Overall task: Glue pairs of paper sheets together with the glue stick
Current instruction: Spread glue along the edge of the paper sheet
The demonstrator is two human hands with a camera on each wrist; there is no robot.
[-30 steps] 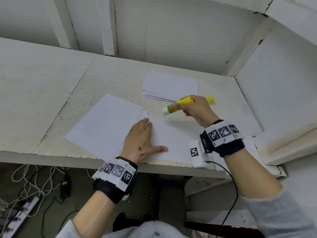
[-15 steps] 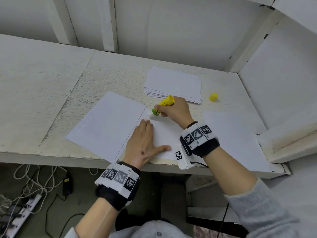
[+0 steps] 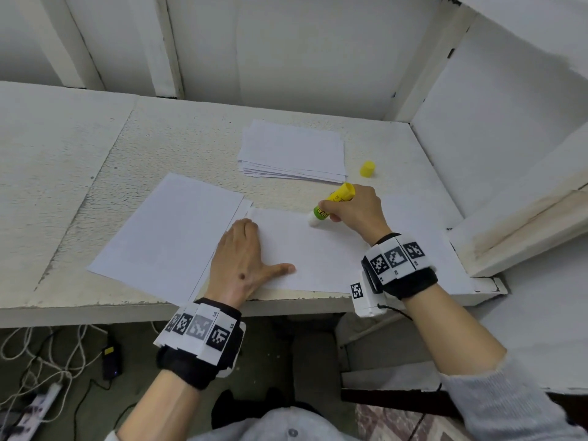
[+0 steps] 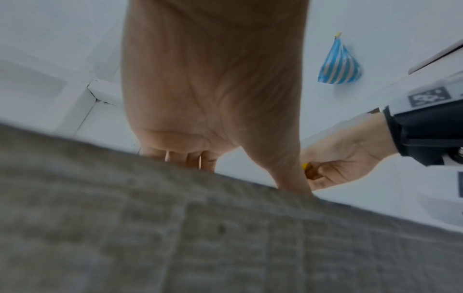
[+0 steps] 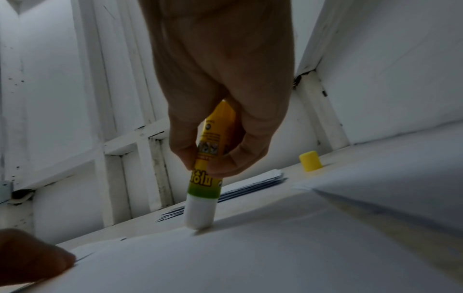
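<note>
1. Gluing now: my right hand [image 3: 354, 208] pinches the glue stick [image 5: 202, 179] between thumb and fingertips, tip down on the sheet [image 3: 311, 253] near its far edge.
2. My left hand [image 3: 243, 265] lies flat, fingers together, thumb out, pinning the sheet's left side at the desk's [image 3: 63, 173] front edge.
3. Cap [image 3: 367, 169] is off, standing toward the far right corner.
4. Done, I judge: little; another sheet [image 3: 168, 227] waits left, a stack [image 3: 292, 151] behind.

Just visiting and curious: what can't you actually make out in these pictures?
- Glue left on the sheet: none shows in the head view, white on white.
- Glue stick label: blurred in the right wrist view.
- Left hand fingertips: hidden behind the blurred grey foreground in the left wrist view.
- Stack of sheets: edges too thin to count.
</note>
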